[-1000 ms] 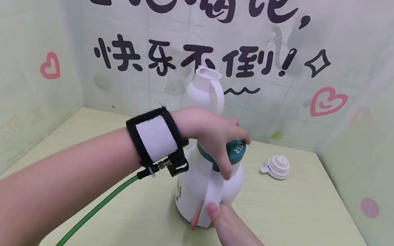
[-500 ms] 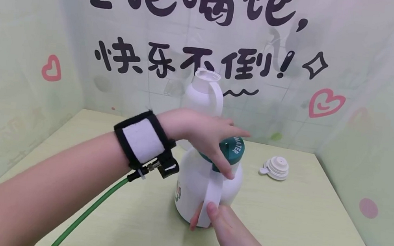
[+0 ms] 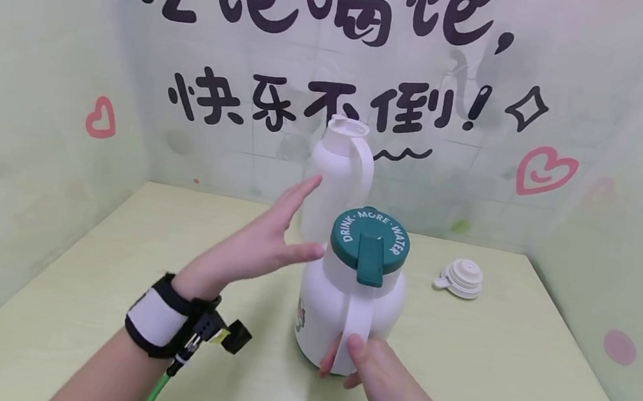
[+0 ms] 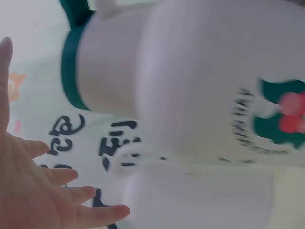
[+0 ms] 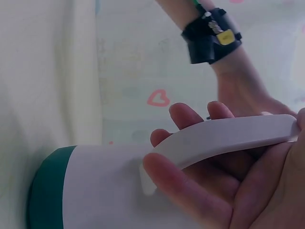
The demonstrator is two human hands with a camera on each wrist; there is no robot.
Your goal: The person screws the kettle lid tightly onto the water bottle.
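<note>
A white thermos jug with a green lid stands upright on the table, its handle toward me. The lid reads "DRINK MORE WATER". My right hand grips the lower part of the handle, fingers wrapped round it in the right wrist view. Spread and straight, my left hand hovers left of the lid, thumb tip close to the jug's neck. The left wrist view shows that hand holding nothing beside the jug, which bears a green and red print.
Behind stands a taller white jug without a lid, partly hidden. A white stopper with a small tab lies on the table to the right. A printed curtain closes off the back and sides. A green cable trails from my left wrist.
My left hand has come off the green lid and moved left and toward me, uncovering the whole lid. My right hand keeps its hold on the handle; the jug stays put.
</note>
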